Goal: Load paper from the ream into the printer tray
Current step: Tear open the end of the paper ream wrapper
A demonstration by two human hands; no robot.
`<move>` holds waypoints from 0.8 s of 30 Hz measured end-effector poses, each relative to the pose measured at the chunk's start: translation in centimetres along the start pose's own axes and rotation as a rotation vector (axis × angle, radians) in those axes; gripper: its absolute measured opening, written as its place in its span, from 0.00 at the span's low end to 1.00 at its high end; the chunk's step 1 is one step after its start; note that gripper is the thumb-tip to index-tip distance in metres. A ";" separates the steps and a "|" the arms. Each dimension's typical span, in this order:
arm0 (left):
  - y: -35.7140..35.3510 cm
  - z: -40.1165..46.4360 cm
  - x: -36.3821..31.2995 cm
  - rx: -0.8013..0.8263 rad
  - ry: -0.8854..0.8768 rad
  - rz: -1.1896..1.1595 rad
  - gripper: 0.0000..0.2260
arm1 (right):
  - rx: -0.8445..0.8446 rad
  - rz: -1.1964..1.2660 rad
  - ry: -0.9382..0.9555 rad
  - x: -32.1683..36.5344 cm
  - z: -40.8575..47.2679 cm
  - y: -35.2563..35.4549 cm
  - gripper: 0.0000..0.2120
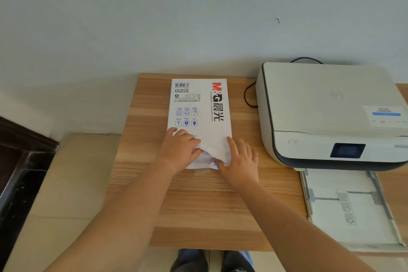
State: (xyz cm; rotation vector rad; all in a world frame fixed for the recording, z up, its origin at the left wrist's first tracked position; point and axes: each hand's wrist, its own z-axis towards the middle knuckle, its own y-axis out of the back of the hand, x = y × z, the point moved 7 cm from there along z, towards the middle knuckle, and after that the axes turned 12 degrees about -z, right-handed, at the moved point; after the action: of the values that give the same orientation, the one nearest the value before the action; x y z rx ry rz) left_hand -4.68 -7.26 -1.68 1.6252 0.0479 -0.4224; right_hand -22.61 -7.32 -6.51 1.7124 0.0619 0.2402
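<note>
A white wrapped ream of paper (199, 106) with a red and black logo lies flat on the wooden table (198, 201), its near end crumpled and partly torn. My left hand (180, 150) pinches the wrapper at the near left corner. My right hand (239, 159) rests on the near right corner, thumb under a lifted flap of wrapper. To the right stands a white printer (326, 103) with a small dark screen. Its paper tray (351, 207) is pulled out toward me and holds no visible stack.
A black cable (248, 95) loops between the ream and the printer. The table backs onto a pale wall. Dark furniture (19, 161) stands at the far left over a beige floor. My shoes show below the table's front edge.
</note>
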 end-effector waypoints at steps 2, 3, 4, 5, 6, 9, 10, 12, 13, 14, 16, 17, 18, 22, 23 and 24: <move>0.3 0.8 -0.2 0.054 0.009 0.040 0.18 | -0.022 0.004 0.043 1.1 0.8 0.6 0.34; 0.4 1.2 -0.2 0.072 0.014 0.046 0.18 | -0.041 0.008 0.061 1.6 1.2 1.0 0.34; 0.5 1.6 -0.3 0.087 0.025 0.046 0.18 | -0.053 0.009 0.073 2.0 1.6 1.3 0.33; 0.6 1.9 -0.3 0.101 0.040 0.042 0.17 | -0.051 0.009 0.078 2.3 2.0 1.6 0.32; 0.7 2.1 -0.3 0.111 0.063 0.036 0.18 | -0.040 0.010 0.079 2.5 2.4 1.7 0.32; 0.7 2.1 0.0 0.112 0.136 -0.026 0.20 | -0.017 0.010 0.089 2.8 3.3 2.1 0.32; 0.8 1.9 0.0 0.091 0.145 -0.040 0.22 | -0.018 0.006 0.097 2.9 3.5 2.3 0.32; 1.1 1.1 0.2 0.037 0.155 -0.049 0.26 | -0.023 -0.001 0.108 3.1 3.7 2.7 0.33; 1.3 0.7 0.3 0.009 0.159 -0.053 0.27 | -0.027 0.000 0.106 3.1 3.8 2.9 0.33; 1.5 0.1 0.5 -0.018 0.159 -0.053 0.28 | -0.034 0.005 0.104 3.1 3.8 3.0 0.33; 1.7 -1.1 0.9 -0.062 0.142 -0.027 0.30 | -0.047 0.017 0.110 3.1 4.0 3.4 0.32; 1.8 -1.8 1.1 -0.078 0.133 -0.014 0.31 | -0.047 0.012 0.115 3.2 4.1 3.5 0.32; 1.9 -2.4 1.4 -0.095 0.130 -0.009 0.31 | -0.044 0.000 0.116 3.3 4.2 3.6 0.32; 1.5 -4.7 2.3 -0.141 0.161 -0.067 0.31 | -0.026 -0.025 0.093 3.4 4.5 3.8 0.32; 1.3 -5.2 2.4 -0.136 0.182 -0.082 0.31 | -0.024 -0.027 0.094 3.5 4.6 3.9 0.32; 1.0 -5.5 2.6 -0.115 0.219 -0.106 0.30 | -0.023 -0.033 0.096 3.5 4.6 3.9 0.32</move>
State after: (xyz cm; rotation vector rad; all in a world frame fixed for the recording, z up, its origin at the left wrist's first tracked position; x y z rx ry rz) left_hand -0.68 -2.59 -1.30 1.5531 0.3190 -0.3153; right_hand -18.64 -11.79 -2.89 1.6754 0.1582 0.2974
